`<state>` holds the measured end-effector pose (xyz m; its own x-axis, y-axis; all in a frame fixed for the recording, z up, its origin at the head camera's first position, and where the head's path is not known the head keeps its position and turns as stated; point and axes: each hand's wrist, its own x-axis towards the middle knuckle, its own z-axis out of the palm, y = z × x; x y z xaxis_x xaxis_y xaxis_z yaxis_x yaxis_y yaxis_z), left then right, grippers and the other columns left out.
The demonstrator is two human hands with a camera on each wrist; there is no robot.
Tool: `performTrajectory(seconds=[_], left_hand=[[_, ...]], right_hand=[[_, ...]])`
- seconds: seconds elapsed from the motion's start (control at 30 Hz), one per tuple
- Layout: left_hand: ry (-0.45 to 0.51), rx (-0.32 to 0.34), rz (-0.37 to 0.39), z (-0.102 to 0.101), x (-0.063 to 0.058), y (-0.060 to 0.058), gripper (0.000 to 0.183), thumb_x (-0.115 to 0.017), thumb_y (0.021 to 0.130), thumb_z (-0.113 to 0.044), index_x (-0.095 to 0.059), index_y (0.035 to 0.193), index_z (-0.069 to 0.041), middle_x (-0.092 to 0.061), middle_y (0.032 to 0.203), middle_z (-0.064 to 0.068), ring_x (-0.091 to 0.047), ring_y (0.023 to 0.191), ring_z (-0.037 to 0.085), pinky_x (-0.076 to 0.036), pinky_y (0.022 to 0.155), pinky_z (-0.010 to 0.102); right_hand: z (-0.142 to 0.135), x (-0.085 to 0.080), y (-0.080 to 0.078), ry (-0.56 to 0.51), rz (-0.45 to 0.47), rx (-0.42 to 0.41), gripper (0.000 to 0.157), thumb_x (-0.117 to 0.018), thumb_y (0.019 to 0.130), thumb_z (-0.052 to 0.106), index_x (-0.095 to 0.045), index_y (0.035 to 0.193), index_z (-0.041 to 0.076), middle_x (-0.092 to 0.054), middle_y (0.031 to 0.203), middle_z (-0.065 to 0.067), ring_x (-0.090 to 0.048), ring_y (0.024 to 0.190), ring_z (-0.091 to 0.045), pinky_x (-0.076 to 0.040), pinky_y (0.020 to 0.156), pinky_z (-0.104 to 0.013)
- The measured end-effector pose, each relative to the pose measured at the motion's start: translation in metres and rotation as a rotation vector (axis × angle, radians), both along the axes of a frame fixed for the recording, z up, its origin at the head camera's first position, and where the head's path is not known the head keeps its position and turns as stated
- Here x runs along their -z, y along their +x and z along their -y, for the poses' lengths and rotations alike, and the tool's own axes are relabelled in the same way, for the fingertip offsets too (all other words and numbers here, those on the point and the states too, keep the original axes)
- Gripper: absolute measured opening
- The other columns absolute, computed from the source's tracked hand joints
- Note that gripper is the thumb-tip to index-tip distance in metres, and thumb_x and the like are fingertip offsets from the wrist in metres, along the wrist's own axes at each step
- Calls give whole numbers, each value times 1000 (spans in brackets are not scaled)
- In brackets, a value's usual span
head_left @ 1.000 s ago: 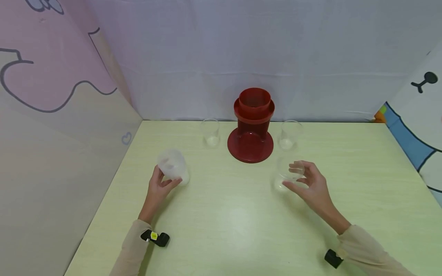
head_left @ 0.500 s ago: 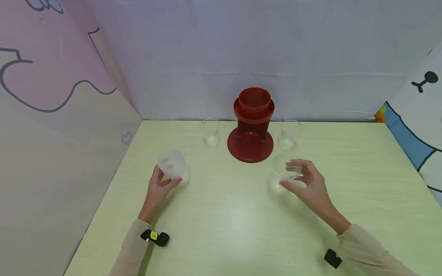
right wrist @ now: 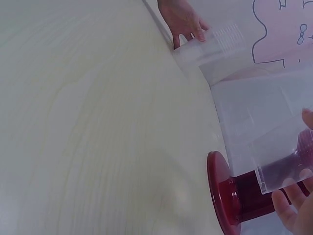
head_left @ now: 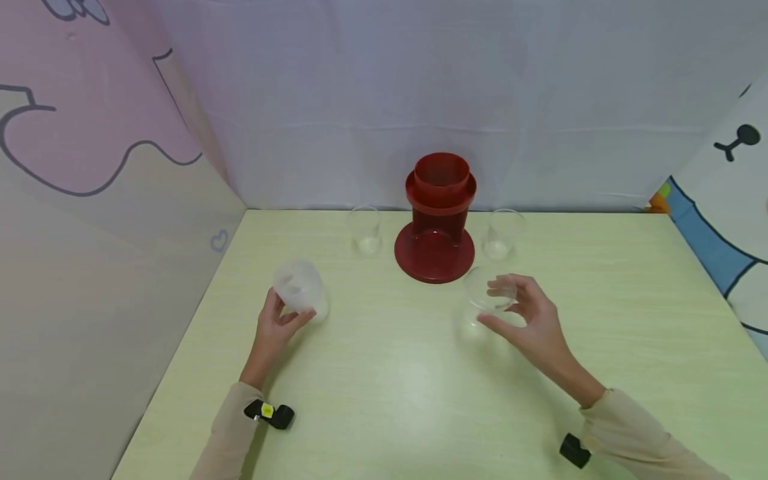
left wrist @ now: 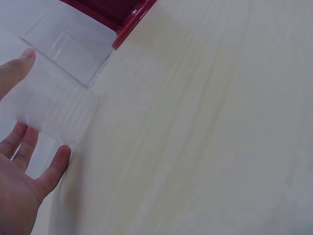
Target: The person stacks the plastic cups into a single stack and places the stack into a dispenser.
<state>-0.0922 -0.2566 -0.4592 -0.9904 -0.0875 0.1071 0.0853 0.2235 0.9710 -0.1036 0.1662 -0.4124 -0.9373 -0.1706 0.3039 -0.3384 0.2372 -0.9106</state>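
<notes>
My left hand [head_left: 275,332] grips a stack of nested translucent plastic cups [head_left: 301,285] at the table's left side. In the left wrist view, thumb and fingers lie on opposite sides of the ridged stack [left wrist: 54,100]. On the right, my right hand [head_left: 538,328] holds one clear plastic cup [head_left: 480,288] upright, its rim facing up, fingers curled round its side. The right wrist view shows this clear cup [right wrist: 276,152] in front of a red plastic stand-like piece. Whether the held cup touches the table is hard to tell.
At the back centre stands the red piece [head_left: 435,257], with a wide round base and a red cup [head_left: 443,175] set in its top. Clear cups flank it, a left one [head_left: 366,233] and a right one [head_left: 504,237]. A fabric wall [head_left: 384,100] borders the table's back.
My right hand has carried the clear cup a little to the left and slightly away from me. The left hand and its stack have stayed in place.
</notes>
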Motion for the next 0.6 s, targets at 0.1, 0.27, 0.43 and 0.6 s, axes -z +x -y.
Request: performTrajectory(seconds=[0.1, 0.27, 0.43, 0.6], left_hand=[[1, 1, 2, 1, 1, 0, 77, -74, 81, -4, -30, 144, -14, -43, 138, 9, -43, 123, 17, -51, 83, 23], [-2, 1, -1, 1, 1, 0, 77, -74, 81, -4, -30, 144, -14, -43, 139, 10, -43, 123, 17, -51, 83, 22], [0, 2, -4, 0, 1, 0, 77, -74, 81, -4, -31, 144, -14, -43, 138, 10, -43, 123, 17, -51, 82, 22], [-1, 3, -5, 0, 0, 0, 77, -74, 81, -4, -31, 144, -13, -43, 139, 10, -43, 122, 17, -51, 83, 22]], right_hand=[[3, -3, 1, -15, -14, -11, 57, -77, 75, -4, -48, 124, 5, -58, 118, -10, -57, 107, -19, -49, 82, -18], [8, -8, 1, -48, -45, -32, 60, -77, 72, -7, -49, 125, 3, -58, 118, -11, -56, 107, -20, -50, 82, -21], [14, -14, 1, -42, -39, -40, 59, -78, 74, -5, -50, 125, 6, -57, 120, -11, -56, 107, -20, -51, 82, -24], [21, -17, 1, -6, -33, -44, 58, -78, 75, 0, -50, 125, 8, -57, 118, -5, -55, 108, -17, -50, 83, -23]])
